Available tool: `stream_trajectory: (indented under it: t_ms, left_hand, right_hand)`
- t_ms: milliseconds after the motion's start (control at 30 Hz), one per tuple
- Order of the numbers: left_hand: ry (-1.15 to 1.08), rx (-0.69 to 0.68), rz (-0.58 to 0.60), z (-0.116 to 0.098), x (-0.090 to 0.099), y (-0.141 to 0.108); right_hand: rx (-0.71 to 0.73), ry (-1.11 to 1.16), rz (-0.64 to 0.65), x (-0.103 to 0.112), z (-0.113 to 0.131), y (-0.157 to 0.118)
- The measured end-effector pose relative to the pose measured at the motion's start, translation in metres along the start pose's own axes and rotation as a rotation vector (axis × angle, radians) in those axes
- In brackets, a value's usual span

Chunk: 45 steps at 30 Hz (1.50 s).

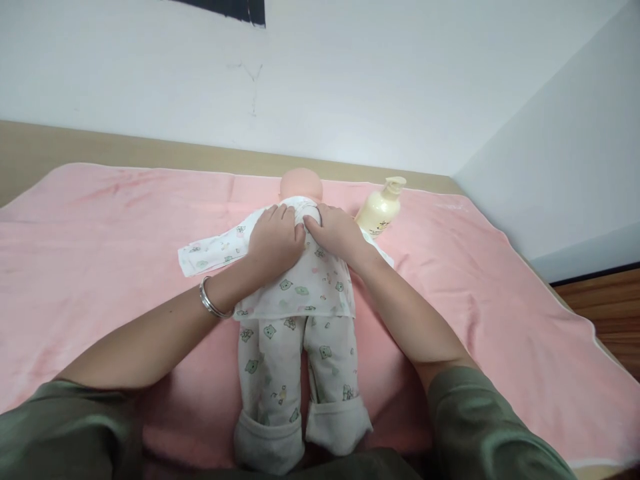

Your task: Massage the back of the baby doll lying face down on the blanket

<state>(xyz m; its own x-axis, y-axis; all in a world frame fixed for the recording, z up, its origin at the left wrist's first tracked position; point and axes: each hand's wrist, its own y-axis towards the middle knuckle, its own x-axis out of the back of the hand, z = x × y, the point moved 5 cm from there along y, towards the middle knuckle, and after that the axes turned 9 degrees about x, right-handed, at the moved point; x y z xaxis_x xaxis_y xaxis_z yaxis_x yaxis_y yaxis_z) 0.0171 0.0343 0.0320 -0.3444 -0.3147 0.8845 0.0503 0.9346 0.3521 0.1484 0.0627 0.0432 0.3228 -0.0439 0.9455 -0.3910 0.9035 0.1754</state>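
Observation:
A baby doll (pixel 301 183) lies on a pink sheet with its head away from me; no face shows on its smooth, bald head. It wears a white printed top (pixel 315 293) and matching trousers (pixel 280 373) with turned-up cuffs. My left hand (pixel 277 237) rests flat on the left side of the doll's upper body, fingers pointing up toward the shoulder. On the other side, my right hand (pixel 334 232) lies the same way, its thumb close to the left thumb. Neither hand grips anything visible. Part of the right sleeve is hidden behind my right forearm.
A cream pump bottle (pixel 381 208) leans on its side or tilts at the doll's right, near the sleeve. The pink sheet (pixel 125 267) covers a tan surface (pixel 150 148) against a white wall (pixel 350 87). Brown wood (pixel 605 307) shows at the far right.

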Motion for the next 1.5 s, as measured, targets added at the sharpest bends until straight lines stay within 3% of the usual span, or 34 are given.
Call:
stream_trajectory:
  t_ms: [200,400,567,667,800,1033,1200,1300,1400,1500]
  left_hand:
    - [-0.079,0.124,0.235,0.014,-0.003,0.019]
    - [-0.001,0.094,0.184,0.013,-0.004,0.019]
    - [0.117,-0.061,0.021,-0.003,0.001,0.000]
    - [0.113,-0.098,-0.027,-0.012,0.003,-0.012]
    - [0.026,-0.087,0.016,-0.008,0.003,-0.008]
    - [-0.082,0.124,0.159,0.021,-0.007,0.021]
    - [0.031,-0.051,-0.010,0.005,-0.003,0.004]
    - [0.064,-0.115,-0.047,-0.004,-0.002,-0.009]
    - [0.029,-0.087,-0.028,-0.005,-0.001,-0.009]
    - [-0.024,0.019,0.048,0.005,-0.002,0.005]
  right_hand:
    - [0.088,-0.141,-0.031,0.000,0.020,-0.011]
    - [0.342,-0.285,-0.077,-0.009,0.044,-0.027]
    - [0.101,-0.063,-0.052,-0.004,0.015,-0.007]
    - [0.030,0.003,-0.021,-0.002,0.004,0.003]
    - [0.085,-0.074,-0.013,-0.004,0.009,0.000]
    - [0.328,-0.277,-0.122,-0.012,0.044,-0.026]
    - [0.121,-0.030,-0.052,-0.006,0.019,-0.007]
    - [0.018,0.053,-0.004,-0.004,0.002,0.006]
    - [0.012,0.007,0.011,-0.004,0.004,0.004]
    - [0.101,-0.163,-0.014,-0.005,0.023,-0.011]
